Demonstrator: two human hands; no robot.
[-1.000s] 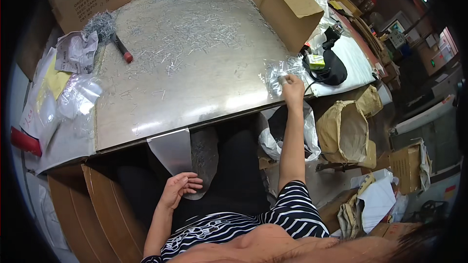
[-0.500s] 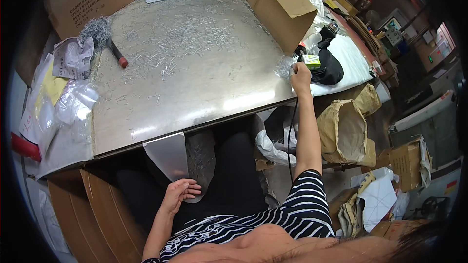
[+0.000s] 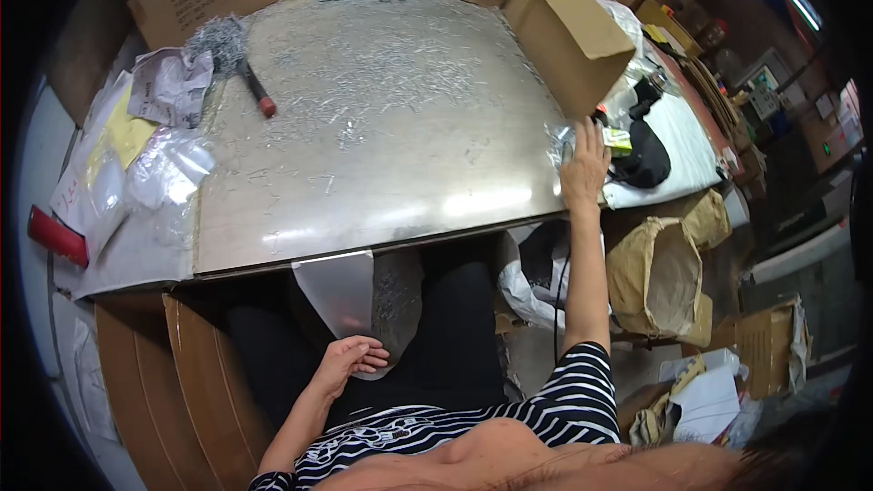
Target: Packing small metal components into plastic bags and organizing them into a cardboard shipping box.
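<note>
My right hand (image 3: 587, 168) is stretched out at the right edge of the metal-topped table (image 3: 391, 186), fingers extended, with nothing visible in it. Its fingers lie beside a crumpled clear plastic bag (image 3: 558, 144) and a small yellow-green box (image 3: 617, 141); whether they touch either is unclear. Low over my lap, my left hand (image 3: 350, 364) is loosely open with slightly bent fingers and holds nothing. It is nearest to a whitish sheet (image 3: 338, 286) hanging below the table's front edge. Many thin metal pins (image 3: 391, 77) are scattered across the tabletop.
A dark rod with a red end (image 3: 257, 91) lies by a heap of pins (image 3: 218, 41). Cardboard (image 3: 568, 36) stands upright at the table's right. A black pouch (image 3: 647, 162) sits beyond my right hand. An open paper sack (image 3: 655, 277) stands below, right of my forearm.
My right hand has gone from closed fingers to stretched-out ones at the table's right edge. My left hand keeps its pose. The whole view has shifted slightly.
</note>
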